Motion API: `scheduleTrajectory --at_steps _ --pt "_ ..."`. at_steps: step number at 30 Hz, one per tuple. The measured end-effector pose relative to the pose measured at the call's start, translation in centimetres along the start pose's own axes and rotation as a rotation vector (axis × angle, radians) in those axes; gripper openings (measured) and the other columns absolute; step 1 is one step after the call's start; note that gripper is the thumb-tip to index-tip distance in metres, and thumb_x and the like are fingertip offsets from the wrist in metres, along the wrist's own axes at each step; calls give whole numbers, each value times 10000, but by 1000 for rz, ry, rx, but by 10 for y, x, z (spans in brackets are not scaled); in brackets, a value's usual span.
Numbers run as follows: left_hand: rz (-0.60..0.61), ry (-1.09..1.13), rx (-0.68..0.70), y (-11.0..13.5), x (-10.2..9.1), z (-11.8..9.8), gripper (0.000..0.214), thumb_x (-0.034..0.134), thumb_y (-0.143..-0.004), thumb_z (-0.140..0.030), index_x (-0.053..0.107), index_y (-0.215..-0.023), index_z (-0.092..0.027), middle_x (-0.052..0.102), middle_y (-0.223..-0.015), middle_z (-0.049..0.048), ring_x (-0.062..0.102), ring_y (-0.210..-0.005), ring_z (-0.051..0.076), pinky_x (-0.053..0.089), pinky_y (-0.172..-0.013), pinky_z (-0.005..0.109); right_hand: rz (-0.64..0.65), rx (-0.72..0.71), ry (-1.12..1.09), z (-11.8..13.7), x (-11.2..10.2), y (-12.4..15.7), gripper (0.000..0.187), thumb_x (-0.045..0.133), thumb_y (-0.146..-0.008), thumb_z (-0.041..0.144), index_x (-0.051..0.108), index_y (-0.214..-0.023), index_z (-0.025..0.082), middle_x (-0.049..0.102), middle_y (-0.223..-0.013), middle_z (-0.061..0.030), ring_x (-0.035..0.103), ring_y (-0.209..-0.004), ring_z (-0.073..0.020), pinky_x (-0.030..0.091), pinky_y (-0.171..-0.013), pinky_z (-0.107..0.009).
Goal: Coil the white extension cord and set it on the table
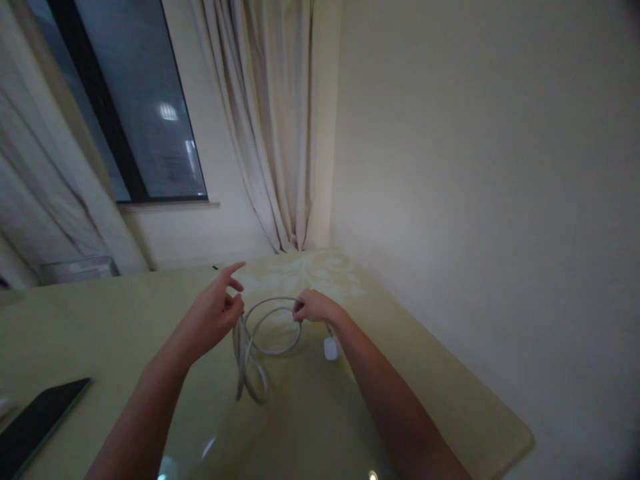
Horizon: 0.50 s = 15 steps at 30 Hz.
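A white cable (253,347) hangs in loose loops above the pale green table (440,373), between my two hands. My left hand (216,312) pinches the coil's left side with thumb and lower fingers, while its index finger points away. My right hand (315,307) is closed on the upper right of the loop. A small white plug block (331,348) dangles from the cable just under my right wrist. The lowest loop sags toward the tabletop.
A dark flat device (35,420), like a tablet or phone, lies at the table's left front. The table fits into a room corner, with a plain wall on the right, a cream curtain (280,120) behind and a dark window (135,100) at back left.
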<state>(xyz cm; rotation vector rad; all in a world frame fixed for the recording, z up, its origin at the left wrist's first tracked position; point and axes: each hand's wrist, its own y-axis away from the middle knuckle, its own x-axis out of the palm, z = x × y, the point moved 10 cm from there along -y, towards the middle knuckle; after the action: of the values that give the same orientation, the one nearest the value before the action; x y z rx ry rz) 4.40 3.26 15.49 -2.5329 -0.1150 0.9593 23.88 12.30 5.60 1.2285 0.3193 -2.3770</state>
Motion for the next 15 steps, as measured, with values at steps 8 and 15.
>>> scheduleTrajectory --at_steps 8,15 --pt "-233 202 -115 -2 -30 53 573 771 -744 -450 687 -1269 -236 548 -1502 170 585 -1370 374 605 -867 371 -310 -345 -12 62 -75 30 183 697 -874 88 819 -987 164 751 -967 -60 642 -891 -175 449 -854 -293" --pt "-391 799 -671 17 -13 119 421 734 -692 -5 665 -1075 -168 734 -896 68 727 -797 160 576 -671 205 -612 -574 -50 96 -115 73 364 619 -867 -6 807 -1079 222 702 -1064 -57 668 -979 -184 500 -890 -289"
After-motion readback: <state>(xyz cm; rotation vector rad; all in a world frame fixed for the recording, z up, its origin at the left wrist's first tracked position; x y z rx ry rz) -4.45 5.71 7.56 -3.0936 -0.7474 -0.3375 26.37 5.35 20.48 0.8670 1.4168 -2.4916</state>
